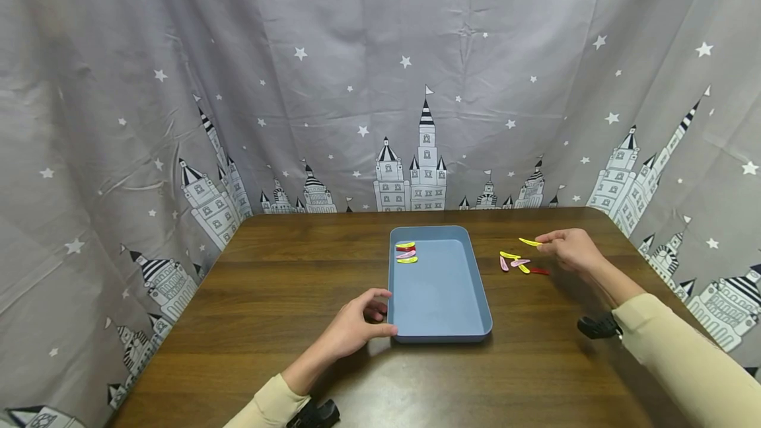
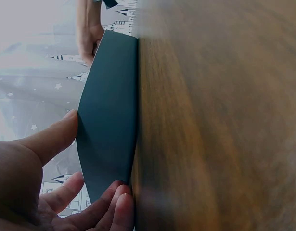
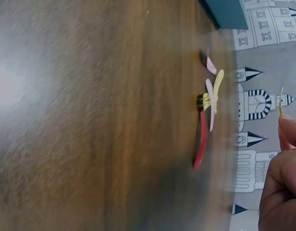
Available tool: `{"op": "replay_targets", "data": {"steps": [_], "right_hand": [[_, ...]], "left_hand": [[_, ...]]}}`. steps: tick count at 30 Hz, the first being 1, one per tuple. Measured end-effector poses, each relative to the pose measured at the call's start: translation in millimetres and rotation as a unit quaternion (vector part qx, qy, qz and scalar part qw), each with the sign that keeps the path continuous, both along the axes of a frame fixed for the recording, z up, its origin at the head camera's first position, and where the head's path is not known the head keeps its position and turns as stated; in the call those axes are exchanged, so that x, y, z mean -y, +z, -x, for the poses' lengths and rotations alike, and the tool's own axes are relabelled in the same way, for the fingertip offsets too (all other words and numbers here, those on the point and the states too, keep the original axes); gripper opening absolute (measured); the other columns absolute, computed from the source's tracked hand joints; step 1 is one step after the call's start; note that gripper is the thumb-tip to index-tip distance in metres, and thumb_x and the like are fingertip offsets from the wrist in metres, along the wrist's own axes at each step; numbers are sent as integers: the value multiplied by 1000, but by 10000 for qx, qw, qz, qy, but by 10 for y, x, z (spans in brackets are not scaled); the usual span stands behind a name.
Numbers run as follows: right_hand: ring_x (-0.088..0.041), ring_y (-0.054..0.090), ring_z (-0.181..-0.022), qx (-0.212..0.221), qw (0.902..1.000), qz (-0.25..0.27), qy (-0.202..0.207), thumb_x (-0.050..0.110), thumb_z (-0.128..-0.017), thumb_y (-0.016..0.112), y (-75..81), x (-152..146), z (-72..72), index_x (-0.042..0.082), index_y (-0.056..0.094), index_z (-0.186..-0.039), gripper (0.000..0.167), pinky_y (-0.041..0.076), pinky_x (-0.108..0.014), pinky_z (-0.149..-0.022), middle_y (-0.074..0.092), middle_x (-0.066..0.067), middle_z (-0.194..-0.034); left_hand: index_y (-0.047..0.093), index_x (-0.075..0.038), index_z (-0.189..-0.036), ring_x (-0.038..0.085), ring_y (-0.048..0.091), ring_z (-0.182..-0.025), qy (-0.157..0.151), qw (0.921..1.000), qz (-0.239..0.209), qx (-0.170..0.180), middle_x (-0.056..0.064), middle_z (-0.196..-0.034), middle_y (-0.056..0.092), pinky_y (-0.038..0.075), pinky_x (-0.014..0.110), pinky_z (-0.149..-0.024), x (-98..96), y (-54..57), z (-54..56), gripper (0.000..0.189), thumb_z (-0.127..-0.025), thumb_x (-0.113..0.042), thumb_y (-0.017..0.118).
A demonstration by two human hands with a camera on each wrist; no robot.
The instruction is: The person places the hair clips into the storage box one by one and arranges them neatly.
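A yellow snap hair clip [image 1: 529, 242] is pinched between the thumb and fingers of my right hand [image 1: 572, 251], raised above the table; in the right wrist view the clip [image 3: 281, 102] shows edge-on. Under and left of that hand lies a loose group of clips: a yellow one [image 1: 509, 255], pink ones [image 1: 520, 262] and a red one [image 1: 539, 271]. My left hand [image 1: 351, 327] holds the near left side of a blue-grey tray [image 1: 440, 296], thumb at the rim, other fingers against the outer wall [image 2: 109, 110]. Inside, yellow, red and pink clips [image 1: 407, 255] form a column at the upper left.
The tray stands on a brown wooden table [image 1: 285, 283]. A grey curtain [image 1: 333, 84] with stars and castles hangs behind the table and along both sides. Dark straps with devices [image 1: 597, 327] sit at both wrists.
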State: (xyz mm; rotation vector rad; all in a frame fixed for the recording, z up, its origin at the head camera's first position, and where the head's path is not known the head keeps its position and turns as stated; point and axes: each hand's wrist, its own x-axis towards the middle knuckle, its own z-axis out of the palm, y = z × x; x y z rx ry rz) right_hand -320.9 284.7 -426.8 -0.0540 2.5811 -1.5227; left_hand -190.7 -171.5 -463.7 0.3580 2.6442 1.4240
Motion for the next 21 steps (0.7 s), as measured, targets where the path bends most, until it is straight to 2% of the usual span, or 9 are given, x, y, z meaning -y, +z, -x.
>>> {"op": "replay_targets", "data": {"steps": [13, 21], "right_hand": [[-3, 25, -38, -63, 9999, -106, 106, 14, -94, 66, 129, 253, 66, -9, 63, -124, 37, 27, -22, -39, 30, 15, -49], [-4, 28, -42, -302, 9979, -530, 240, 16, -93, 67, 223, 400, 112, -6, 67, -121, 36, 27, -23, -42, 30, 15, -48]], "left_hand": [[60, -14, -130, 19, 65, -98, -13, 10000, 28, -90, 5, -109, 70, 48, 35, -85, -6, 0, -14, 58, -80, -28, 86], [61, -13, -129, 21, 65, -98, -3, 9999, -13, -118, 6, -109, 70, 48, 37, -85, -10, -4, -11, 58, -79, -26, 86]]}}
